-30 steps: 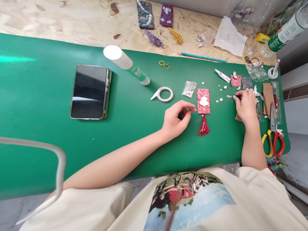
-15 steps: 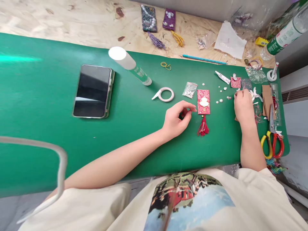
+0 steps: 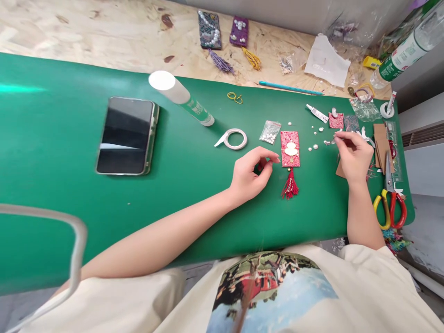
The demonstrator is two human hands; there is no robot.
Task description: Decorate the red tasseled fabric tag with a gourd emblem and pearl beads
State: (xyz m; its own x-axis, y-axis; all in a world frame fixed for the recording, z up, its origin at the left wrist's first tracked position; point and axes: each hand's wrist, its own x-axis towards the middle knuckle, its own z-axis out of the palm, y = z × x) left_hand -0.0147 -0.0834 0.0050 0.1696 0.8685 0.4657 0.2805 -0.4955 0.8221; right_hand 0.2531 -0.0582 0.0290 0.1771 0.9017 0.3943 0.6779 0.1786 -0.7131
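A small red patterned pouch (image 3: 294, 137) with white pieces on its front lies on the green mat, its red tassel (image 3: 290, 186) pointing toward me. Just left of it my left hand (image 3: 252, 173) rests on its side, fingers curled and apart, holding nothing. My right hand (image 3: 354, 155) is at the right, thumb and index finger pinched on a small pale piece too small to make out. Loose white beads (image 3: 315, 146) lie between the pouch and my right hand. A bag of beads (image 3: 269, 132) sits up and left of the pouch.
A phone (image 3: 127, 135), a glue bottle (image 3: 182, 98) and a tape roll (image 3: 236, 138) are at the left. Scissors (image 3: 389, 185), cardboard strips (image 3: 380, 144) and a glue tube (image 3: 317, 114) are at the right. Two tasselled pouches and a blue pencil (image 3: 290, 88) lie at the back.
My right hand has turned, and its thumb and index finger now show pinched together near the beads. My left hand keeps its pose beside the pouch. The whole view has shifted slightly.
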